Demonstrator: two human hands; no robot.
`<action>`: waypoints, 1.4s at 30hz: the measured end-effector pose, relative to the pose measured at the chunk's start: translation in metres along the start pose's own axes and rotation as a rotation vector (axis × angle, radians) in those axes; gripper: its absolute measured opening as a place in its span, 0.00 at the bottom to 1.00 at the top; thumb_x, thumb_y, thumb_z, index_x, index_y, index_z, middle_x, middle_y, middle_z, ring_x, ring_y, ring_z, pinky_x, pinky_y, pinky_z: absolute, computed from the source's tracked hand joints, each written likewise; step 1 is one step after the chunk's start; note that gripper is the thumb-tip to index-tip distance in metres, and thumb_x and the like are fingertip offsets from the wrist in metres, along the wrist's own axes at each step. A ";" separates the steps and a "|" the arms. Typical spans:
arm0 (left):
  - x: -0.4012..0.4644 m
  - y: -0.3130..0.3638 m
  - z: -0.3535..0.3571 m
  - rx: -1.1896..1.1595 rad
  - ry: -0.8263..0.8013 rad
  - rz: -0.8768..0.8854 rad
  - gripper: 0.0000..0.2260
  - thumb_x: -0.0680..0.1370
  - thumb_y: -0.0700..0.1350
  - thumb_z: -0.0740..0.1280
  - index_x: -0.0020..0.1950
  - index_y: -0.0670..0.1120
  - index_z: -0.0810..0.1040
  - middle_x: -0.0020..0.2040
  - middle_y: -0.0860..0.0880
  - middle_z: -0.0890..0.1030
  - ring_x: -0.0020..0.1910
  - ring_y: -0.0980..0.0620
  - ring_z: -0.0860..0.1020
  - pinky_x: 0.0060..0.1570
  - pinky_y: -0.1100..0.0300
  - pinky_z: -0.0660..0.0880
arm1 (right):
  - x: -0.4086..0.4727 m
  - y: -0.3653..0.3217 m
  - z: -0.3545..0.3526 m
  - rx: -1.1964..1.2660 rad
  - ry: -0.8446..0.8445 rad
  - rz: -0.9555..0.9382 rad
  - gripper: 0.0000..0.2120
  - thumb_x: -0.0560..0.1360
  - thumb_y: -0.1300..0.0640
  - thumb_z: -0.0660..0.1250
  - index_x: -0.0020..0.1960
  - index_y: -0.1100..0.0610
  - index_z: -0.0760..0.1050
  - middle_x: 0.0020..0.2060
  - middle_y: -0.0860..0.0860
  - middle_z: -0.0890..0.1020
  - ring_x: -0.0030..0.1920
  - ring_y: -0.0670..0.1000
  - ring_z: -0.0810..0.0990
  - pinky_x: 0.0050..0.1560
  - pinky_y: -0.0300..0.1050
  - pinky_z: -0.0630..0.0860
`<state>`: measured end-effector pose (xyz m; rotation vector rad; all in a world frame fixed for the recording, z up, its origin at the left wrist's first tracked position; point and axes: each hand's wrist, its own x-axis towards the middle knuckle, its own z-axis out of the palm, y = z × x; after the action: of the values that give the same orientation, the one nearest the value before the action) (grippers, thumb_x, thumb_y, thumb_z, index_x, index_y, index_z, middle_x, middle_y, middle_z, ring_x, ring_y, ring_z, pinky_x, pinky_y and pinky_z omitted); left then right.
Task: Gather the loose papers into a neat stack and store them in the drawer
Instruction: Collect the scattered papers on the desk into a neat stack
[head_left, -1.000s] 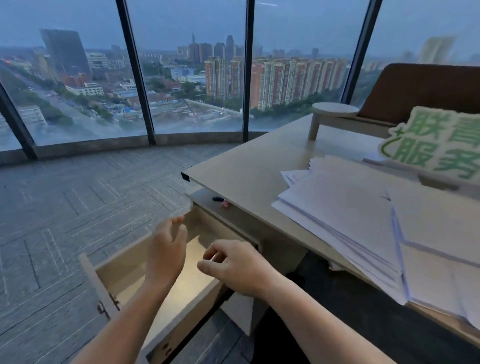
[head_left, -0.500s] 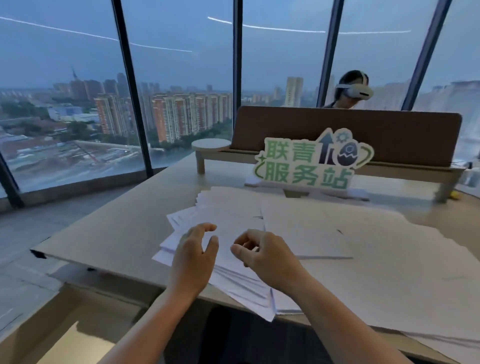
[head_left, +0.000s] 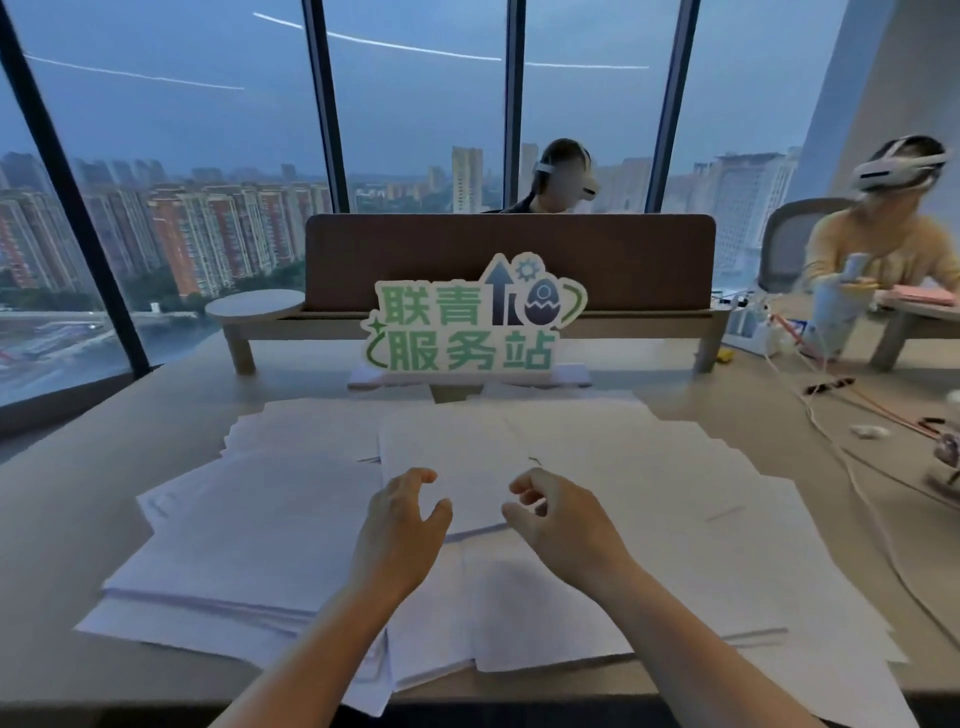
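Now that our view has swung from the opened drawer to the desk (head_left: 78, 499), our left hand (head_left: 397, 535) and right hand (head_left: 563, 535) hover loosely curled, holding nothing, over the scattered papers (head_left: 260, 530); gathering can begin.

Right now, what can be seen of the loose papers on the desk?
The loose papers are white sheets, spread in overlapping, skewed layers across the beige desk, some corners past its near edge. Print is unreadable. The left hand and right hand are over the middle sheets, gripping none; contact is unclear.
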<state>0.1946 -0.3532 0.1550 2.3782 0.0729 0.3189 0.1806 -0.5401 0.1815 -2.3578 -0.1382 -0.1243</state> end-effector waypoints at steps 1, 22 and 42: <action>0.003 0.001 0.004 0.012 -0.017 -0.022 0.18 0.78 0.52 0.64 0.68 0.52 0.70 0.70 0.50 0.72 0.68 0.48 0.70 0.64 0.53 0.69 | 0.003 0.006 -0.001 -0.007 -0.007 0.017 0.15 0.76 0.45 0.66 0.61 0.48 0.74 0.57 0.46 0.78 0.55 0.48 0.77 0.57 0.46 0.74; 0.056 -0.015 0.035 0.278 -0.106 -0.269 0.33 0.73 0.58 0.66 0.75 0.52 0.61 0.73 0.44 0.67 0.71 0.42 0.65 0.71 0.49 0.60 | 0.043 0.049 0.025 -0.193 -0.114 0.123 0.30 0.76 0.44 0.63 0.75 0.49 0.61 0.72 0.50 0.70 0.72 0.55 0.65 0.71 0.50 0.63; 0.048 -0.011 0.006 -0.293 -0.003 -0.167 0.21 0.69 0.44 0.68 0.63 0.48 0.77 0.47 0.46 0.82 0.42 0.46 0.79 0.40 0.55 0.74 | 0.027 0.087 -0.060 -0.416 -0.001 0.520 0.33 0.70 0.38 0.67 0.69 0.51 0.64 0.63 0.55 0.71 0.65 0.60 0.68 0.60 0.53 0.69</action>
<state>0.2431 -0.3421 0.1537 2.0674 0.2075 0.2289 0.2161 -0.6424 0.1676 -2.7190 0.5481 0.1130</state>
